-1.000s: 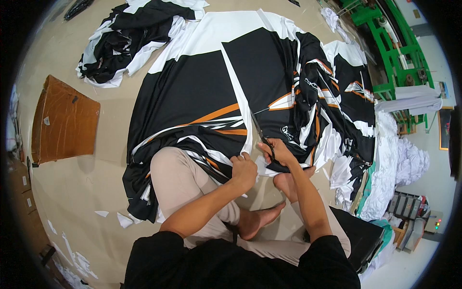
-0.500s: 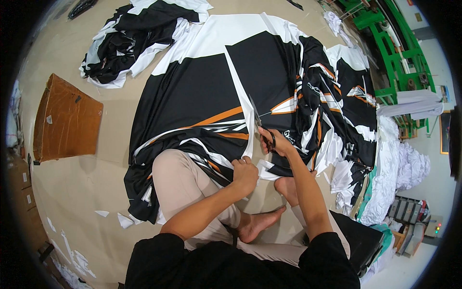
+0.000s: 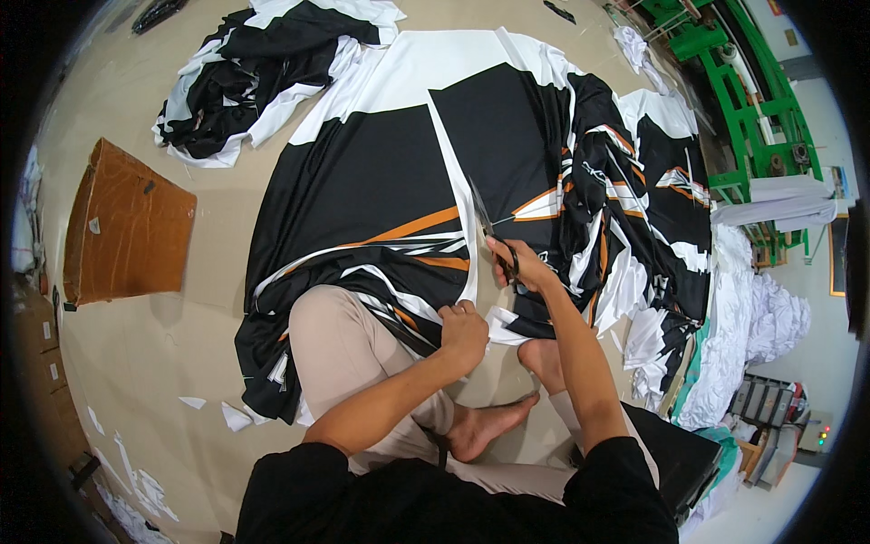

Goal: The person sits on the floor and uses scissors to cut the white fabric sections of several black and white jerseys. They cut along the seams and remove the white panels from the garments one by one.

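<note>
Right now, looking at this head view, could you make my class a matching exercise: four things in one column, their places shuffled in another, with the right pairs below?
Things
1. scissors
2. brown cardboard piece
3. green metal frame
4. left hand

Places
A. at the lower end of a white strip
B. in the upper right of the picture
C. in the right hand
D. at the left side of the picture

Pairs: 1-C, 2-D, 3-B, 4-A

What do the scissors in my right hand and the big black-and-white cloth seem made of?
Scissors: probably metal blades, greyish and slightly shiny; dark handles, perhaps plastic or painted.
Cloth: smooth, thin fabric, possibly synthetic, judging by its soft folds and faint sheen.
</note>
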A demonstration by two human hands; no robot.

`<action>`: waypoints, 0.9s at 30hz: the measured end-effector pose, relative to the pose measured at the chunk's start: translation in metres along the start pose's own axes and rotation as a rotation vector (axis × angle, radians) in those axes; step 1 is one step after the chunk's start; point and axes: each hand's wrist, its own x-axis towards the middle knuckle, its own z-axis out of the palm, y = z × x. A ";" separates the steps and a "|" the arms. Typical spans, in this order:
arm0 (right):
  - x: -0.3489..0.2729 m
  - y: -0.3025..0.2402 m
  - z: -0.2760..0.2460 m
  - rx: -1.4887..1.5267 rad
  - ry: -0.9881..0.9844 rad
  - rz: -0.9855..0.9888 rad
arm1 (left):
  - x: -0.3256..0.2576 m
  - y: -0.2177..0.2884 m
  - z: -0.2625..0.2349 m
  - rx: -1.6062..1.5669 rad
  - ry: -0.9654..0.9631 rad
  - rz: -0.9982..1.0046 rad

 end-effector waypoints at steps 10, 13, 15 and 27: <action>0.009 -0.038 0.005 0.004 -0.028 0.015 | 0.006 -0.002 0.005 -0.035 -0.104 -0.006; 0.015 -0.025 0.000 -0.120 -0.022 -0.038 | 0.004 0.000 0.004 -0.028 -0.076 -0.011; 0.018 -0.020 -0.002 -0.123 -0.002 -0.024 | 0.003 0.001 0.007 -0.011 -0.014 -0.027; 0.040 -0.062 0.003 0.017 -0.012 -0.001 | 0.005 -0.001 0.000 -0.049 -0.118 -0.006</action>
